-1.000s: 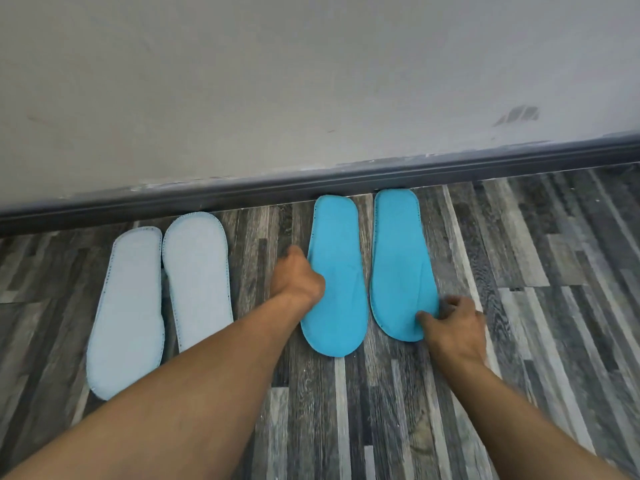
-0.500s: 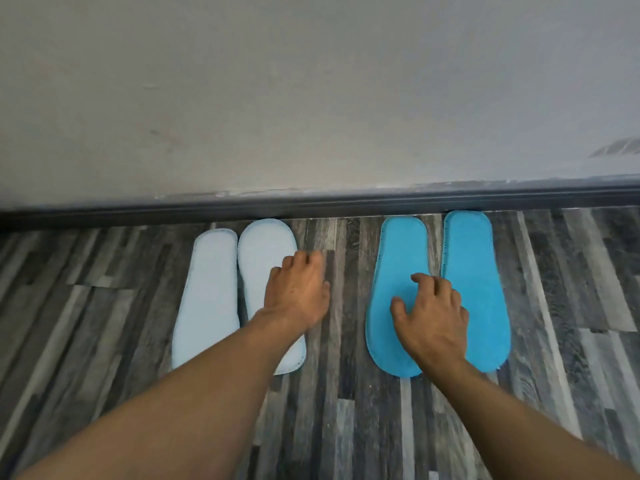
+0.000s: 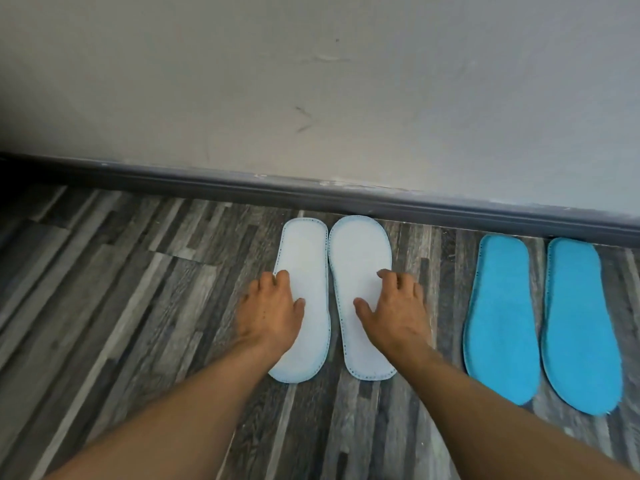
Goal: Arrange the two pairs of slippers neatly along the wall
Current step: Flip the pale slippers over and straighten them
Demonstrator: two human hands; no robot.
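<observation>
Two white slippers lie soles-up side by side, with one end against the skirting. My left hand [image 3: 268,311] rests flat on the left white slipper [image 3: 304,258]. My right hand [image 3: 398,311] rests flat on the right white slipper [image 3: 358,254]. Fingers of both hands are spread and grip nothing. To the right, two bright blue slippers lie soles-up and parallel: the left blue slipper [image 3: 502,317] and the right blue slipper [image 3: 578,323], both apart from my hands.
A grey wall [image 3: 311,81] with a dark skirting board [image 3: 242,183] runs across the view. The floor [image 3: 121,289] is grey wood-pattern planks. Bare floor lies left of the white pair.
Both hands left the blue slippers and moved left onto the white pair, which now lies straighter against the skirting. The view shifted left, so the blue pair sits at the right.
</observation>
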